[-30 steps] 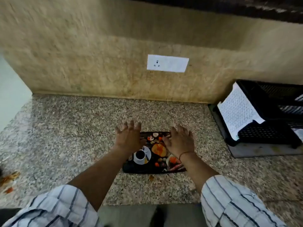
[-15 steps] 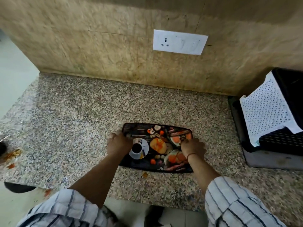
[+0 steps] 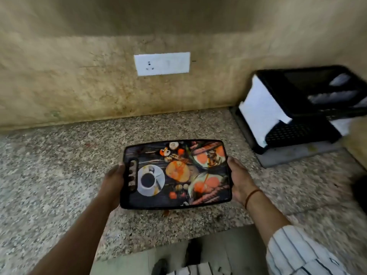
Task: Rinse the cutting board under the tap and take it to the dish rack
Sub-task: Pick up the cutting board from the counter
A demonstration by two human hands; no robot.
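The left hand grips the handle end of the cutting board, its fingers curled under and showing through the handle slot. The board, printed with food pictures, sits level above the speckled counter. The right hand clasps the opposite short edge, fingers tucked beneath, out of sight. Farther right, a black dish rack stands against the wall.

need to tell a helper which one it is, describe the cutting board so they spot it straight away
Look above the speckled granite counter, left of the black plastic dish rack. The black-rimmed rectangular cutting board, held at both short ends, alone carries a colourful food print.
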